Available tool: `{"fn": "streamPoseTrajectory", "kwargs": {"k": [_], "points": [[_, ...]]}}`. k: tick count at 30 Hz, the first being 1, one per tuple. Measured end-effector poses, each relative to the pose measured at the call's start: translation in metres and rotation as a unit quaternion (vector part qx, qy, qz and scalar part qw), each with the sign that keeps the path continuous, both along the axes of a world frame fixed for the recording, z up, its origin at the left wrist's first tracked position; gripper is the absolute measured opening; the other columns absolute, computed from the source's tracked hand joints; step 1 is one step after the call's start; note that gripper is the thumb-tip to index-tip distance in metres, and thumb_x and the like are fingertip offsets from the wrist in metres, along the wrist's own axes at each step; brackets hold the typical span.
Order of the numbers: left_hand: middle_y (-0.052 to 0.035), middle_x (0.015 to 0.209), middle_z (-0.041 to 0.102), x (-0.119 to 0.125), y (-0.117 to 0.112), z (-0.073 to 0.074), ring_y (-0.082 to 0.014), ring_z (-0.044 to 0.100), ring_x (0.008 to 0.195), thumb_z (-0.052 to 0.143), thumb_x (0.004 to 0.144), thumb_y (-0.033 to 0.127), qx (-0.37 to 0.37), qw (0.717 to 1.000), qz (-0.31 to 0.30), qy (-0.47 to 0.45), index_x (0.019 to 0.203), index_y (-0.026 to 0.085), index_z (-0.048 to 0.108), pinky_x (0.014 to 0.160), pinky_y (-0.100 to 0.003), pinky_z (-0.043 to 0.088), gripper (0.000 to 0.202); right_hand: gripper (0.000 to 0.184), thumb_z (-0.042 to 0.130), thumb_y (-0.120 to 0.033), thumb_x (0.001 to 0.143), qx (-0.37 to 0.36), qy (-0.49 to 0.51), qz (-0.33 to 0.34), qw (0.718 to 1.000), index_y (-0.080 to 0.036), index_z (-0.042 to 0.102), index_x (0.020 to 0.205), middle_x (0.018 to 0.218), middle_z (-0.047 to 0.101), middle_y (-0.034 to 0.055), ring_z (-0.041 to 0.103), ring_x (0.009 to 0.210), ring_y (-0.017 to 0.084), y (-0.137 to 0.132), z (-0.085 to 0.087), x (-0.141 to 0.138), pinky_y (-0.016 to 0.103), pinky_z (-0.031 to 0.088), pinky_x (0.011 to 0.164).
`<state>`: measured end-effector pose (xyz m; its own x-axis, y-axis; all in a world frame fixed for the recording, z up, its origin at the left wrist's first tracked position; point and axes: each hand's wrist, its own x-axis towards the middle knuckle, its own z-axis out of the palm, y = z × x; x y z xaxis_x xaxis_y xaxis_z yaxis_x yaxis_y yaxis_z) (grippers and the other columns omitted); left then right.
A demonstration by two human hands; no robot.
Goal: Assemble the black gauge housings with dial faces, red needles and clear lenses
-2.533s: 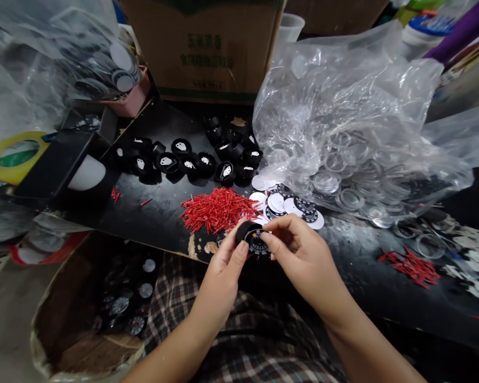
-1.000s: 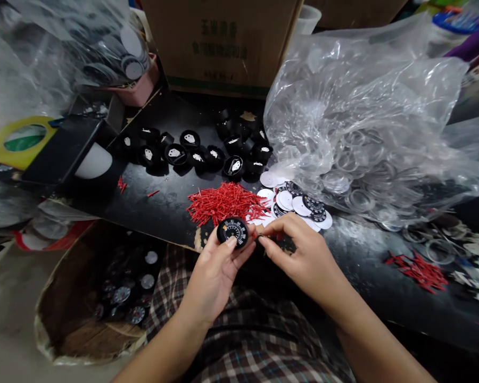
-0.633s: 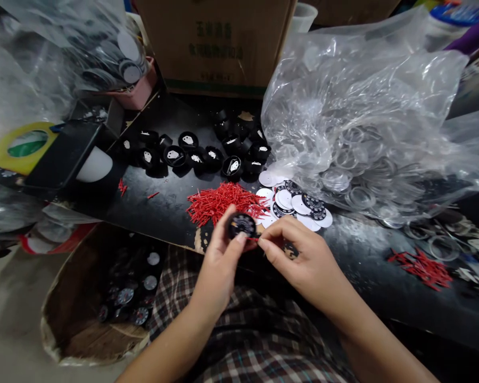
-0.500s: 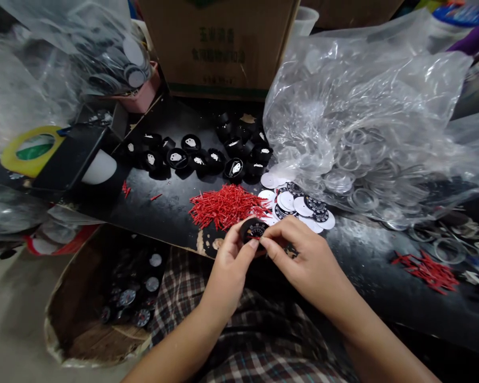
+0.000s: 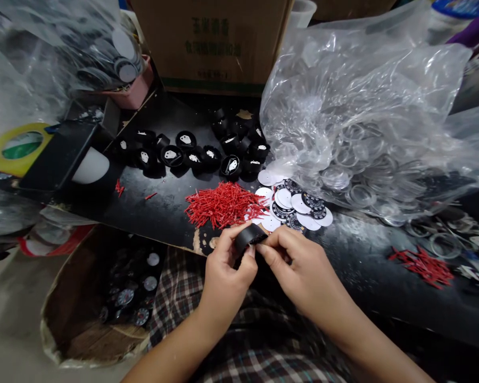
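My left hand (image 5: 229,263) grips a round black gauge case (image 5: 248,237) between thumb and fingers. The case is tilted, so its side wall faces me and its dial is mostly hidden. At the lower right rim of the case, my right hand (image 5: 291,255) has thumb and forefinger pinched together; whatever they hold is hidden. Just beyond the hands lies a heap of red pointers (image 5: 223,205). Right of that heap, round dial cards (image 5: 299,203) are spread, some white side up, others showing black printed scales.
Several black cases (image 5: 171,156) stand farther back on the black table (image 5: 159,205). A clear plastic bag of transparent rings (image 5: 359,138) fills the right, near a smaller pile of red pointers (image 5: 421,266). Lower left, a box (image 5: 59,314) holds gauges. A cardboard carton (image 5: 207,48) stands behind.
The gauge case has tipped in my left hand, turning its dial from view and showing its side. My right fingertips stay close to its rim. The view has shifted slightly.
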<state>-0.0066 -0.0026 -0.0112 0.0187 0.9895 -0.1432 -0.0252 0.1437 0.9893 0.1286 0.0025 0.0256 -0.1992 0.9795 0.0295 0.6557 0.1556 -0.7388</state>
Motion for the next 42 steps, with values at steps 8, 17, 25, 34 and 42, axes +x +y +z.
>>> {"fn": "streamPoseTrajectory", "kwargs": {"k": [8,17,25,34,42], "points": [[0.0009,0.113,0.068,-0.006,0.005,-0.002,-0.0169,0.06,0.11,0.061,0.085,0.028,-0.115,0.982,-0.047,-0.144,0.113,0.027,0.061,0.094,-0.027,0.047,0.029,0.013,0.055,-0.018,0.086,0.003,-0.021,0.017,1.0,-0.019,0.054,0.073,0.072,0.059,-0.0006,0.053,0.066,0.014,0.008,-0.001,0.009,0.029,0.036,0.064],[0.0033,0.137,0.057,-0.004,-0.001,-0.001,-0.0216,0.042,0.134,0.063,0.083,0.042,-0.174,0.976,-0.026,-0.128,0.122,0.034,0.062,0.113,-0.033,0.032,0.04,0.009,0.053,-0.013,0.084,0.151,-0.138,0.052,0.977,-0.016,0.057,0.077,0.075,0.06,0.0036,0.054,0.075,0.019,0.017,-0.008,0.003,0.034,0.034,0.071],[-0.0026,0.133,0.06,0.012,0.001,-0.009,-0.0255,0.051,0.127,0.069,0.077,0.04,-0.262,0.947,0.055,-0.177,0.118,0.031,0.065,0.105,-0.036,0.043,0.043,0.009,0.054,-0.009,0.077,0.065,-0.076,-0.013,0.995,-0.018,0.052,0.074,0.069,0.056,-0.0022,0.048,0.063,0.012,0.021,-0.008,0.007,0.024,0.036,0.063],[-0.0012,0.138,0.056,0.019,-0.002,-0.016,-0.0255,0.046,0.131,0.065,0.081,0.044,-0.231,0.951,0.02,-0.204,0.119,0.032,0.064,0.107,-0.036,0.041,0.041,0.008,0.056,-0.012,0.079,-0.037,-0.056,-0.011,0.998,-0.019,0.056,0.073,0.064,0.057,-0.0034,0.049,0.058,0.01,0.02,0.002,0.016,0.024,0.035,0.058],[-0.0059,0.11,0.07,0.014,0.01,-0.016,-0.023,0.066,0.102,0.07,0.078,0.036,-0.186,0.955,-0.009,-0.23,0.11,0.022,0.064,0.083,-0.033,0.057,0.036,0.03,0.056,-0.013,0.079,0.133,-0.192,-0.178,0.956,-0.016,0.065,0.107,0.109,0.059,0.0139,0.056,0.1,0.027,0.081,-0.02,0.115,0.046,0.042,0.088]]}}
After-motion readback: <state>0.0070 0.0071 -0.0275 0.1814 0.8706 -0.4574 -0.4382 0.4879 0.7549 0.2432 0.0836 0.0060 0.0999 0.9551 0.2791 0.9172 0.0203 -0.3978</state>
